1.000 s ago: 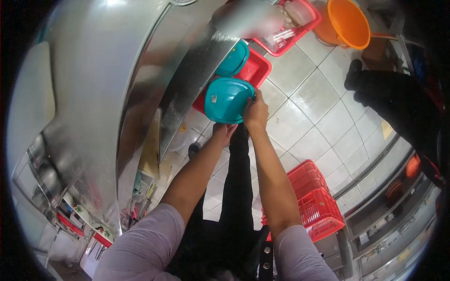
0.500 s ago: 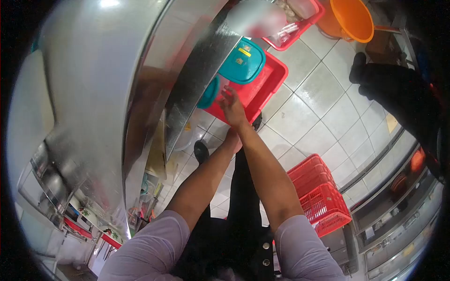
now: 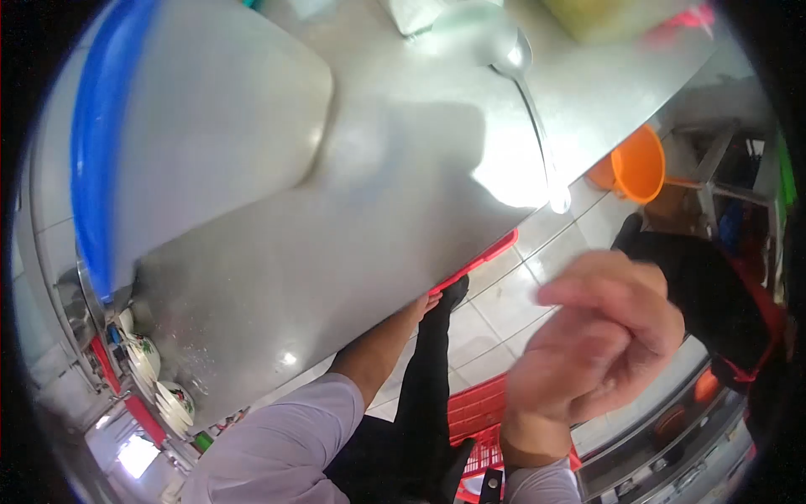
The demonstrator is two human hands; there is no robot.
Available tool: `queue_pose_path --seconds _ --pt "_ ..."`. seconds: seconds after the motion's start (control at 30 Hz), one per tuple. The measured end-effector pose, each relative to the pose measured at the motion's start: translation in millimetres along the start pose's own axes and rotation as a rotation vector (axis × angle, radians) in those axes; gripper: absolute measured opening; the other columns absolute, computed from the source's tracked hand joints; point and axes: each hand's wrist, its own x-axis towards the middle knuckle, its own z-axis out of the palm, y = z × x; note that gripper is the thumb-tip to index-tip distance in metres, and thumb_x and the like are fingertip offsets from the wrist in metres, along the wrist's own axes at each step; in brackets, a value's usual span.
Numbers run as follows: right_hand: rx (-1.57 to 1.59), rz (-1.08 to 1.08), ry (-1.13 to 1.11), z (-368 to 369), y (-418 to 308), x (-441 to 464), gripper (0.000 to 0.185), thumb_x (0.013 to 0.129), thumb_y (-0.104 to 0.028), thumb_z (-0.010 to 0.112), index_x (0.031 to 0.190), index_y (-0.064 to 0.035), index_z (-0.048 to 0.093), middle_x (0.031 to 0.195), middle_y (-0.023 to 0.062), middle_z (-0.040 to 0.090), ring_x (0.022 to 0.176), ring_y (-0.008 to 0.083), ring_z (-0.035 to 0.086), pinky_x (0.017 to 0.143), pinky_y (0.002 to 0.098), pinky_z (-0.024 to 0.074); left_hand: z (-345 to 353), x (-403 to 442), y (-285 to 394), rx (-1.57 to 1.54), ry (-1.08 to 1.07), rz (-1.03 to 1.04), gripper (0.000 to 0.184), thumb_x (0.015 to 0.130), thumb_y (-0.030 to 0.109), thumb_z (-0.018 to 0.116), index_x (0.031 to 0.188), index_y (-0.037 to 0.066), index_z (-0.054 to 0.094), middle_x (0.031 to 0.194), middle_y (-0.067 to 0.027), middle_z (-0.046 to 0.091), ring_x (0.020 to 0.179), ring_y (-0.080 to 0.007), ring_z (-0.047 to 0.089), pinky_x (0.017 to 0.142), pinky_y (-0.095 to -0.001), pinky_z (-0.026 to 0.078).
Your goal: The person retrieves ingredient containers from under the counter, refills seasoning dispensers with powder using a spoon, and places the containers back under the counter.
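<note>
My right hand [image 3: 600, 336] is raised close to the camera, off the table's front edge. Its fingers curl in toward the palm and are slightly blurred; nothing shows in them. My left hand [image 3: 431, 302] is low by the edge of the steel table [image 3: 336, 277], close to the rim of a red bin [image 3: 478, 259] that the tabletop mostly covers. The edge hides most of its fingers. A long-handled metal spoon [image 3: 537, 126] lies on the tabletop, its handle end at the front edge.
A large whitish container with a blue rim [image 3: 218, 126] stands on the table at left. Stacked bowls [image 3: 172, 403] are at the lower left. An orange bucket [image 3: 640, 164] and a red crate [image 3: 478, 412] stand on the tiled floor. Another person's dark-clothed legs [image 3: 697, 277] are at right.
My view has risen from the floor bins to the tabletop. My right hand has come up and to the right, its fingers now curled; my left hand stays low.
</note>
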Motion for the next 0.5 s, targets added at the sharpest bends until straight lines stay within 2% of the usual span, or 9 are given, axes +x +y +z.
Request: queue_pose_path --seconds 0.03,0.07,0.13,0.2,0.33,0.4,0.47,0.5 --pt "0.062 -0.008 -0.107 11 -19 22 0.034 0.108 -0.027 0.066 0.125 0.0017 0.06 0.097 0.0135 0.068 0.077 0.0187 0.065 0.072 0.0312 0.053 -1 -7 0 0.01 -0.025 -0.001 0.045 0.118 0.04 0.047 0.154 0.014 0.052 0.144 -0.0144 0.068 0.132 -0.0352 0.068 0.117 -0.0576 0.051" --pt "0.195 0.087 -0.183 36 -33 40 0.044 0.105 -0.032 0.071 0.13 0.0019 0.057 0.097 0.0139 0.069 0.076 0.0201 0.067 0.072 0.0321 0.0541 1 -15 2 0.011 -0.043 -0.007 0.045 0.118 0.04 0.047 0.154 0.014 0.052 0.145 -0.0142 0.068 0.132 -0.035 0.068 0.117 -0.0574 0.051" --pt "0.445 0.447 -0.225 84 -59 69 0.066 0.098 -0.041 0.082 0.139 0.0023 0.052 0.096 0.0147 0.071 0.074 0.0229 0.07 0.071 0.0339 0.0562 -4 -29 6 0.028 -0.074 -0.002 0.045 0.118 0.04 0.047 0.155 0.014 0.051 0.146 -0.0139 0.068 0.133 -0.0347 0.068 0.118 -0.0569 0.051" --pt "0.45 0.607 -0.317 103 -83 92 0.074 0.092 -0.043 0.09 0.136 0.0028 0.053 0.092 0.0168 0.072 0.071 0.0304 0.07 0.07 0.039 0.0575 3 -34 20 0.036 -0.122 0.018 0.046 0.118 0.04 0.047 0.155 0.014 0.051 0.147 -0.0136 0.067 0.134 -0.0344 0.067 0.118 -0.0565 0.05" --pt "0.068 0.618 -0.558 124 -98 125 0.043 0.102 -0.031 0.077 0.112 0.0073 0.061 0.092 0.0226 0.07 0.075 0.0393 0.07 0.075 0.0471 0.0571 19 -24 53 0.032 -0.223 0.043 0.046 0.118 0.04 0.047 0.156 0.014 0.05 0.149 -0.0129 0.066 0.135 -0.0337 0.066 0.119 -0.0556 0.049" --pt "-0.06 0.291 -0.388 133 -82 107 0.033 0.105 -0.024 0.07 0.111 0.0072 0.064 0.092 0.0229 0.07 0.077 0.0413 0.07 0.076 0.0476 0.0562 20 -18 70 0.025 -0.253 0.071 0.046 0.118 0.04 0.047 0.157 0.014 0.05 0.15 -0.0126 0.066 0.136 -0.0334 0.066 0.12 -0.0552 0.048" --pt "-0.053 0.26 -0.345 124 -90 88 0.029 0.108 -0.022 0.066 0.115 0.0067 0.066 0.097 0.0186 0.071 0.083 0.0328 0.068 0.078 0.0424 0.0549 19 -16 80 0.032 -0.273 0.095 0.047 0.118 0.04 0.047 0.157 0.015 0.049 0.151 -0.0123 0.065 0.136 -0.0331 0.065 0.12 -0.0547 0.048" --pt "0.01 0.386 -0.359 111 -105 79 0.031 0.11 -0.023 0.065 0.12 0.0063 0.067 0.101 0.014 0.072 0.088 0.0233 0.067 0.079 0.0369 0.054 14 -13 83 0.043 -0.27 0.101 0.047 0.118 0.04 0.047 0.157 0.015 0.049 0.151 -0.0121 0.065 0.136 -0.0329 0.065 0.121 -0.0545 0.048"
